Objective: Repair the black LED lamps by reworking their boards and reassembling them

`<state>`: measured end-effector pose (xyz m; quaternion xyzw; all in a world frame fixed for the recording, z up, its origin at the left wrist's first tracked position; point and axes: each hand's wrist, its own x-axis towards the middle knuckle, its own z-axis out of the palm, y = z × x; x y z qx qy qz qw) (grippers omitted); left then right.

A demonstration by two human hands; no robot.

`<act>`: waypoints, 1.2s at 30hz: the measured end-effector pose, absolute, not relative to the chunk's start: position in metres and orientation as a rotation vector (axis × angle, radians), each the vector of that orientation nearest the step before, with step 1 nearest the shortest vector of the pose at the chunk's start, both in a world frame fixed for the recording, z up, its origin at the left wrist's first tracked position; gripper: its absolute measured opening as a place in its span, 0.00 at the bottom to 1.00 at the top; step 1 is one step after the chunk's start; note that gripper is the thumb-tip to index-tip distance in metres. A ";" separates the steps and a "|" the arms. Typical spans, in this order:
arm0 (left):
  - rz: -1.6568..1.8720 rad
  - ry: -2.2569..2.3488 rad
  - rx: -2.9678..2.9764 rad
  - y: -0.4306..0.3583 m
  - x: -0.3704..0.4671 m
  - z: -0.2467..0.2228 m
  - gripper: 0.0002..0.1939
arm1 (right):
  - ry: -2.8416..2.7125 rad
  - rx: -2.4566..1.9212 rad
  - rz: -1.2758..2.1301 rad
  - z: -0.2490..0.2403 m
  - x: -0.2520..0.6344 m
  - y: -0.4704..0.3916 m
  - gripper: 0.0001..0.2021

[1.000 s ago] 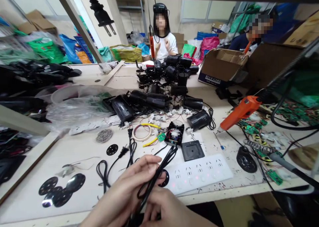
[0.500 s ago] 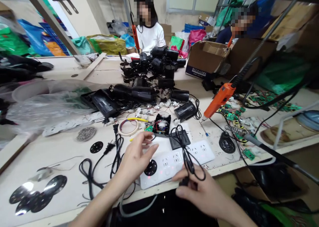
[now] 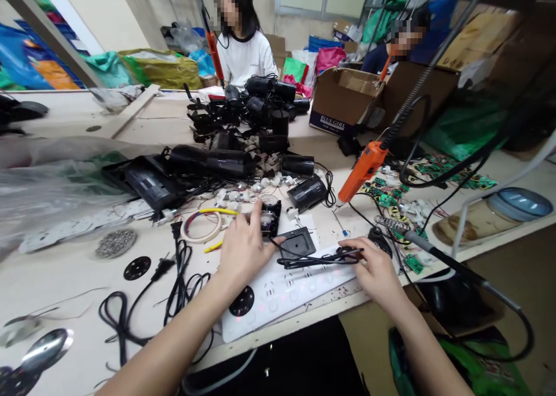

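Observation:
My left hand is on a small black device housing with its insides showing, fingers along its left side and thumb near its lower edge. My right hand pinches one end of a bundled black power cord, stretched sideways over a white power strip. A flat black rectangular cover lies behind the cord, close to my left thumb. One black perforated disc rests on the strip's left end.
An orange electric screwdriver hangs right of centre. A soldering iron sits in its coil holder near green circuit boards. Black housings are heaped behind. Tape rolls and coiled cords lie left. Two people sit across the table.
My left hand has moved onto the black housing. My right hand has shifted right and up, laying the hanging cord bundle out sideways. The view has turned slightly.

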<state>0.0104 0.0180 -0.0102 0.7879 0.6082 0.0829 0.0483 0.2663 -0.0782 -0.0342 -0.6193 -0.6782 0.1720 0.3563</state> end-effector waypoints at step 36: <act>0.664 1.550 1.493 0.032 -0.032 -0.039 0.30 | -2.042 -1.331 0.455 -0.043 0.278 -0.080 0.17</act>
